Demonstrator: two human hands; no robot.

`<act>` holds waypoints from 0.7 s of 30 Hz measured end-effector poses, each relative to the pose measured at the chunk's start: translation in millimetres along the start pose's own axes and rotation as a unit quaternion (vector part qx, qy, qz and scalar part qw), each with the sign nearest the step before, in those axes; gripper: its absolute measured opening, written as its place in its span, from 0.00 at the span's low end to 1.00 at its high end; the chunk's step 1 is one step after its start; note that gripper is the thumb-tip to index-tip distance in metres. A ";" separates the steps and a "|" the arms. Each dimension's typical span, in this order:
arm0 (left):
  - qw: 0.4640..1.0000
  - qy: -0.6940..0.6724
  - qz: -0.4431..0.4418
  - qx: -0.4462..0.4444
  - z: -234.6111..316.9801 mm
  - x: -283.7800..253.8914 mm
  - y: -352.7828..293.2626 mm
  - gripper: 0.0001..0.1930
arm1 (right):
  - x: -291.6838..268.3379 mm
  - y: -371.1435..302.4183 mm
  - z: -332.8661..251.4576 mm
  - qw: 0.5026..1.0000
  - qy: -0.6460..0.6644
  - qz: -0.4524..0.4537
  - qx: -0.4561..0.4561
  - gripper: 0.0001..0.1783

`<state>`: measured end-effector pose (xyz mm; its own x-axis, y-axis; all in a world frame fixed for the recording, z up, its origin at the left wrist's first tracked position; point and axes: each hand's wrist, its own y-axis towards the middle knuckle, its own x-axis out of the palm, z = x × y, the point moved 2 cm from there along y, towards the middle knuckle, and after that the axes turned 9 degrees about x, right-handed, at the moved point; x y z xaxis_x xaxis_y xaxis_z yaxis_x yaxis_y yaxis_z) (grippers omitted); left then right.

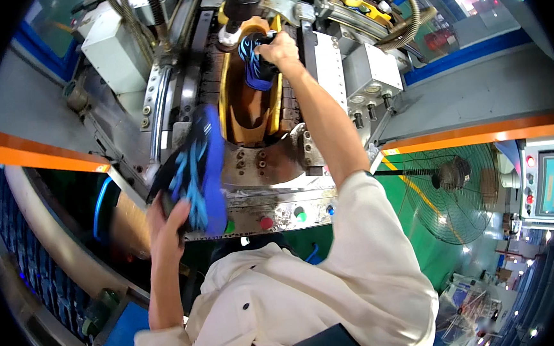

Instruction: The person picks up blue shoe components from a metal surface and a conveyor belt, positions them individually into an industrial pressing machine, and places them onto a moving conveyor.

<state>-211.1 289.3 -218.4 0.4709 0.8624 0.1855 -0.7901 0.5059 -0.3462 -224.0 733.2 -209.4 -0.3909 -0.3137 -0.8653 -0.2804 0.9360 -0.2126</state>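
Observation:
My left hand (pixel 168 222) is closed round the heel end of a black shoe (pixel 196 172) with light blue streaks and a thick blue-violet sole. The shoe is held up at the left, in front of the machine, toe pointing away from me. My right arm reaches forward into the machine, where my right hand (pixel 279 49) grips a second shoe (pixel 258 68) of the same black and blue colours. That shoe is within the far part of a long yellow-edged, brown mould cavity (pixel 247 114). My fingers hide part of its upper.
A dark press rod (pixel 241 5) stands over the far end of the cavity. Metal rails and white boxes (pixel 373 73) flank it. Coloured push buttons (pixel 266 223) line the front panel. A caged fan (pixel 450 174) and a control screen (pixel 552 182) are at right.

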 end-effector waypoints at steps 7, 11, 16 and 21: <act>0.938 -0.050 0.327 0.104 -5.7 -108.9 -165.9 0.37 | 82.0 21.4 -11.6 0.991 -0.024 0.123 -0.050 0.35; 0.910 -0.063 0.395 0.106 -25.1 -95.9 -203.9 0.27 | 89.6 37.4 -10.3 0.989 -0.067 0.133 -0.012 0.46; 0.860 -0.208 0.460 0.071 -84.2 -56.8 -243.4 0.21 | 50.5 -167.1 -2.7 0.844 0.220 0.095 -0.480 0.30; 0.834 -0.279 0.475 -0.038 -119.7 -28.3 -275.2 0.17 | 131.8 -351.4 78.7 0.743 0.279 -0.197 -0.575 0.12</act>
<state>39.9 123.7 -238.4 -0.6257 0.7575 0.1864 -0.6651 -0.3932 -0.6348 -107.9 375.5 -284.4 -0.2930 -0.8451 -0.4471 -0.9081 0.0996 0.4067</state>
